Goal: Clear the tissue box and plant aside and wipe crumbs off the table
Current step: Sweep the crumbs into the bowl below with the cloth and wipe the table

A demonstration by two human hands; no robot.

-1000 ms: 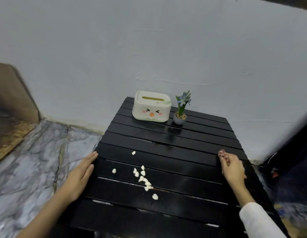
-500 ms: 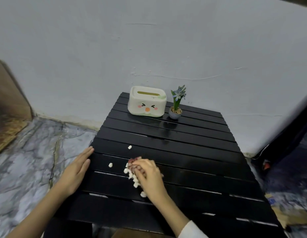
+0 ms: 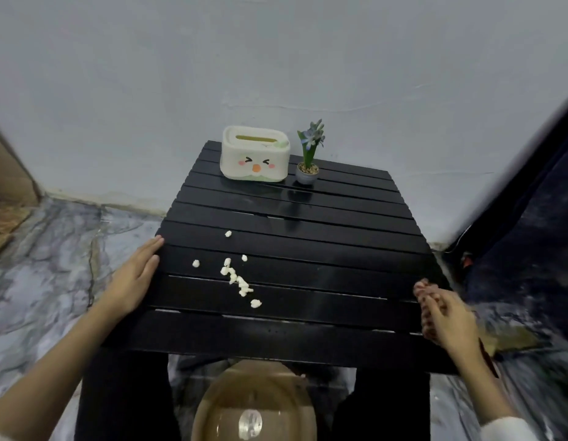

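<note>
A black slatted table fills the middle of the view. At its far edge stand a cream tissue box with a cartoon face and, just to its right, a small potted plant. White crumbs lie scattered left of centre, with single bits further out. My left hand rests flat on the table's left edge, fingers together and holding nothing. At the table's right edge my right hand is closed around a small reddish wad that looks like cloth.
A brownish round basin sits on the floor under the table's near edge, between my dark-clad legs. A pale wall stands right behind the table. Marbled floor lies to the left, and dark fabric lies to the right.
My right hand swept from the right edge to the crumbs and is now back at the right edge. The crumbs barely shifted. The left hand stayed in place.
</note>
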